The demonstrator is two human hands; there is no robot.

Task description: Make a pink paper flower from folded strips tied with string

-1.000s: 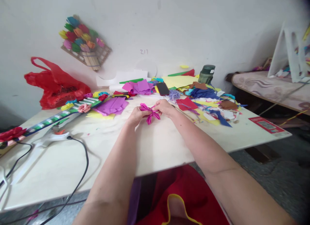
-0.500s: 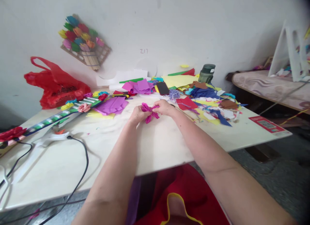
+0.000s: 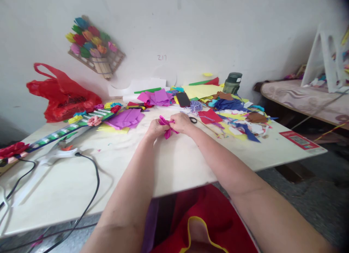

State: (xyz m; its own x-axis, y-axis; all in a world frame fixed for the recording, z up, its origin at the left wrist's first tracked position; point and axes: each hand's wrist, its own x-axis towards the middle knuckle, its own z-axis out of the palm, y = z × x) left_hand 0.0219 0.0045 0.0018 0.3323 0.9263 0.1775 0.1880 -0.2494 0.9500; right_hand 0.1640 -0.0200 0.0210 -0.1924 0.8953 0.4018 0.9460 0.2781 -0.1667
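Pinching a pink paper flower (image 3: 167, 126) between them, the left hand (image 3: 155, 130) and right hand (image 3: 182, 123) hold it lengthwise toward the scissors (image 3: 192, 119).

We see a bright, evenly lit scene under soft daylight with no harsh glare. Faint shadows fall on the pale counter (image 3: 169, 169) beneath the forearms and beside the black cable (image 3: 92, 180). Corners darken, most at the top right, and straight edges bow outward. Our near arms look slightly soft; the far clutter stays fairly sharp.
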